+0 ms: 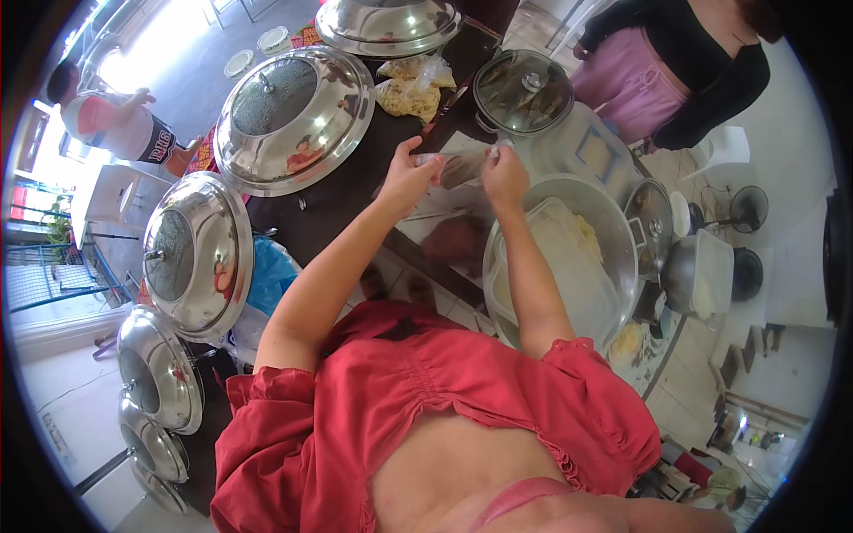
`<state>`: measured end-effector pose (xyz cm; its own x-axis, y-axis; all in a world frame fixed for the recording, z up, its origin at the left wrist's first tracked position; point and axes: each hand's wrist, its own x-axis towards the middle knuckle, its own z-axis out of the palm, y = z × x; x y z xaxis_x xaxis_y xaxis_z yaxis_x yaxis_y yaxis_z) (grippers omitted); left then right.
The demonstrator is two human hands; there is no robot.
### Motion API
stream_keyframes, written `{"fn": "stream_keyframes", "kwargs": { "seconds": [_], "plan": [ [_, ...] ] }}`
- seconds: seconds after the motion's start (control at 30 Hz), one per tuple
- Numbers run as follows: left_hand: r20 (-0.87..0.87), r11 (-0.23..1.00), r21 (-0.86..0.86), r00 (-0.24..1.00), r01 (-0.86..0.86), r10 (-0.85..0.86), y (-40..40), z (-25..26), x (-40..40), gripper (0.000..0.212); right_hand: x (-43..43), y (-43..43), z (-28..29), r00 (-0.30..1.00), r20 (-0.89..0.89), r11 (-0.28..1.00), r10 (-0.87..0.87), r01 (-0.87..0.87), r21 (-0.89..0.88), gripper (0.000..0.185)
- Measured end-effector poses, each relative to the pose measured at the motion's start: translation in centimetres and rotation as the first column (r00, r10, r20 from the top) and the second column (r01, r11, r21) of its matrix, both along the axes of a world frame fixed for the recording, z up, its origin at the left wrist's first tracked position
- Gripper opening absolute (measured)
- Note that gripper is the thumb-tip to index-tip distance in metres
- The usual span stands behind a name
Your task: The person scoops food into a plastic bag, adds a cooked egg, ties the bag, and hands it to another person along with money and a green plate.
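Between my two hands stretches a clear plastic bag (461,168) with something brownish in it. My left hand (408,178) grips one end, its thumb and fingers pinched on the plastic. At the other end my right hand (506,176) has the bag's gathered top in its fingers. Both hands are above the table's edge, left of a large metal pot (625,266). Inside that pot lies a translucent plastic lid or container (566,256) with yellowish food beside it. Beyond my hands sit filled plastic bags of yellow food (410,96) and a glass-lidded pot (523,90).
Several domed steel chafing-dish lids (346,100) line the dark table (293,230) at the left. A blue plastic bag (272,274) is near my left elbow. A person in pink trousers (630,83) stands at the far right, another person (123,123) at the far left.
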<state>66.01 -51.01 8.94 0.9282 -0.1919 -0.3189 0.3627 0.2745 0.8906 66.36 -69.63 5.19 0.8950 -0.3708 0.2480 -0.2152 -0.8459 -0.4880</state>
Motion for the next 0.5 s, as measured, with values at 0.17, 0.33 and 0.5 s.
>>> {"fn": "stream_keyframes", "kwargs": {
  "seconds": [0.17,0.33,0.5],
  "plan": [
    [0.044,0.999,-0.039,0.999,0.014,-0.012,-0.7,-1.3,1.1,0.064,0.8,-1.5,-2.1,0.951,-0.032,0.946,0.306,-0.308,-0.104,0.017],
    [0.099,0.998,-0.053,0.995,-0.021,0.026,-0.8,-0.4,1.6,0.054,1.7,-2.7,1.1,0.907,0.024,0.904,0.420,-0.416,-0.100,0.019],
    [0.090,0.997,-0.068,0.995,-0.044,0.050,-0.7,-2.3,2.1,0.048,0.8,-3.1,3.1,0.953,0.294,0.995,0.079,-0.057,-0.085,0.014]
  ]
}}
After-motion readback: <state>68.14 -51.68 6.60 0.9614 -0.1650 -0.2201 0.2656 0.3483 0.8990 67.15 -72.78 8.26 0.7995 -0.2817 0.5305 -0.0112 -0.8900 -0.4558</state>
